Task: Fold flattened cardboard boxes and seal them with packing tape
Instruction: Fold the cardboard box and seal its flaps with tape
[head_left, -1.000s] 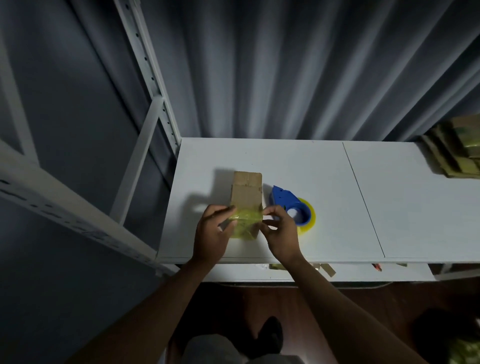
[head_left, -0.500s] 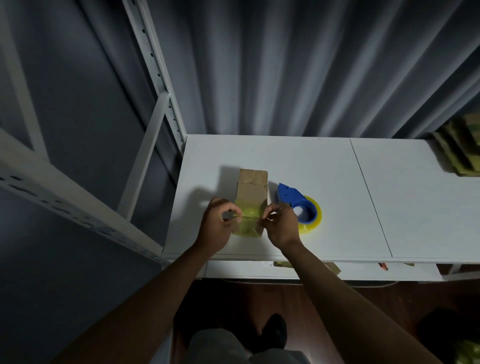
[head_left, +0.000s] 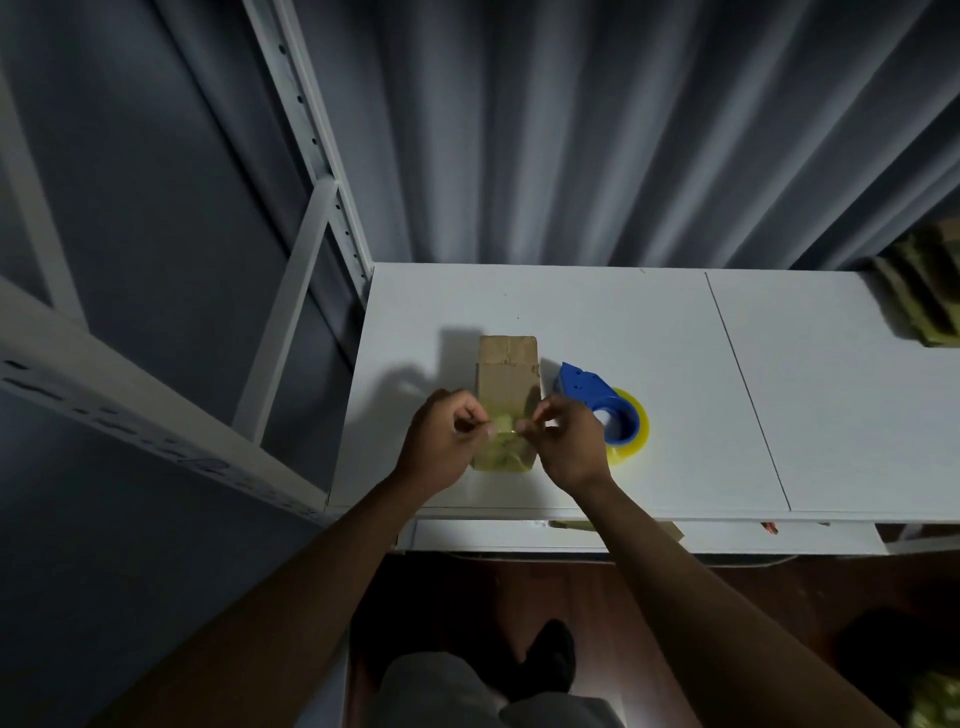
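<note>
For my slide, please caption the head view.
Both hands pinch yellowish tape over a cardboard box beside a blue dispenser.

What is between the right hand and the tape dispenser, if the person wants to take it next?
Nothing visible. The tape dispenser lies on the table just beside the right hand; both hands now pinch tape at the cardboard box.

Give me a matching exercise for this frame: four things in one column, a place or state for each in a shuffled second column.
Things:
1. cardboard box
2. tape dispenser
3. stack of flattened boxes
4. left hand

Places or states:
A. far right edge of the table
B. between the two hands
C. pinching yellowish tape
D. lying just right of the box

Pairs: 1-B, 2-D, 3-A, 4-C
</note>
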